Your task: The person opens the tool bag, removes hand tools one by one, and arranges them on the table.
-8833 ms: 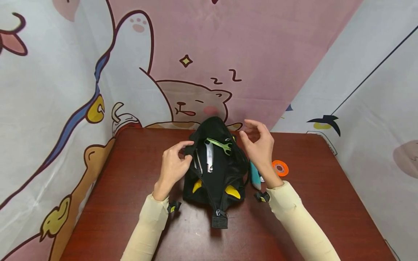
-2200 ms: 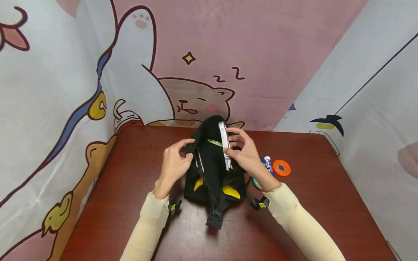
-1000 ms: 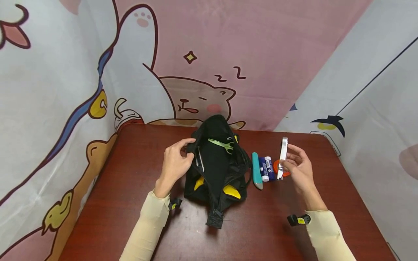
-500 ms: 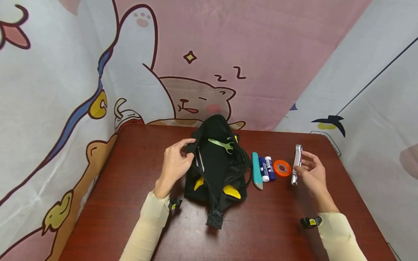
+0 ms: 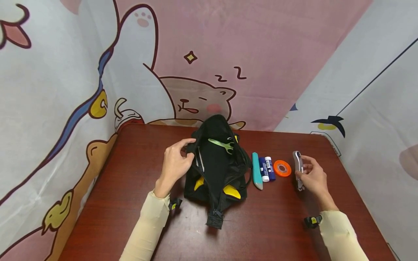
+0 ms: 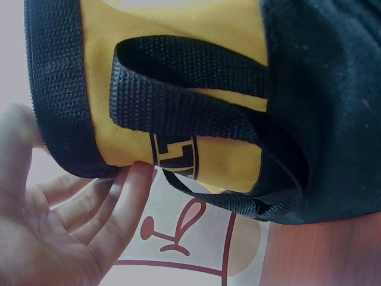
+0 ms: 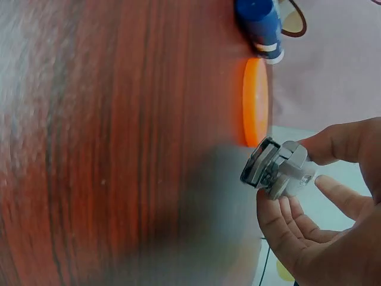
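Note:
A black backpack [image 5: 213, 188] with yellow patches lies unzipped on the table. My left hand [image 5: 175, 161] pinches the left edge of its opening; in the left wrist view, the fingers [image 6: 134, 190] bend behind the black rim, and a webbing loop [image 6: 178, 104] hangs off the yellow side. Green scissors [image 5: 222, 145] lie inside the bag. My right hand [image 5: 313, 177], at the right of the table, holds a slim silver-grey stapler [image 5: 298, 170] between thumb and fingers. In the right wrist view, the stapler's end [image 7: 283, 170] faces the camera, close to the tabletop; contact is unclear.
Right of the bag stand in a row a long teal object with a grey tip [image 5: 256, 170], two blue glue sticks [image 5: 263, 168] and an orange tape roll [image 5: 282, 168]. The red-brown table [image 5: 261, 224] backs onto a cartoon-printed cloth [image 5: 261, 101].
My right hand has lifted the stapler out of the bag, carried it right past the tape roll and lowered it. My left hand keeps its hold on the bag's edge.

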`<action>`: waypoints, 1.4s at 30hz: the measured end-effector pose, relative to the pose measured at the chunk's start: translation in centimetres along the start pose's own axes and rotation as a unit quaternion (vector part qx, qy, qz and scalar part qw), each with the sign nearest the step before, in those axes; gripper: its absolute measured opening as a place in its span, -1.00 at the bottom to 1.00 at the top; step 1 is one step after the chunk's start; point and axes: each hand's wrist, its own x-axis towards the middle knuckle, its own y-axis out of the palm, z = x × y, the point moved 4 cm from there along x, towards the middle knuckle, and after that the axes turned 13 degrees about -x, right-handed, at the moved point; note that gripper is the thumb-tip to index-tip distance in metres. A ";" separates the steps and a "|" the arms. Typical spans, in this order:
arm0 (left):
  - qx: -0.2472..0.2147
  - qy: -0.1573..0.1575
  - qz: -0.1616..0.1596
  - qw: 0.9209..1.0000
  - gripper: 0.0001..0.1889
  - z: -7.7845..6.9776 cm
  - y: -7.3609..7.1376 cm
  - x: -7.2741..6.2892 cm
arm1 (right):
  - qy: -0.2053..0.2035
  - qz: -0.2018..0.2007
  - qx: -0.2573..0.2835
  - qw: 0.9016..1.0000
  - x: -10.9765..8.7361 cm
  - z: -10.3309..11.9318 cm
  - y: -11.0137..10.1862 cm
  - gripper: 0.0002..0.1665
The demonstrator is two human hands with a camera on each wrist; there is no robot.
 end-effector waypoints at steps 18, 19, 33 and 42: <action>-0.003 0.001 0.001 1.000 -0.51 -0.1 0.1 0.1 | -0.054 0.028 -0.120 0.991 0.9 -0.6 0.8 -0.14; -0.003 0.001 0.001 1.000 -0.51 -0.1 0.1 0.0 | -0.055 0.027 -0.125 0.990 0.9 -0.5 0.8 -0.14; -0.002 0.003 -0.002 1.000 -0.52 -0.1 0.0 -0.1 | -0.051 0.022 -0.144 0.988 0.8 -0.1 1.4 -0.13; 0.003 0.009 -0.001 1.000 -0.53 -0.1 0.0 -0.1 | -0.070 0.056 -0.131 0.987 0.5 0.4 1.1 -0.04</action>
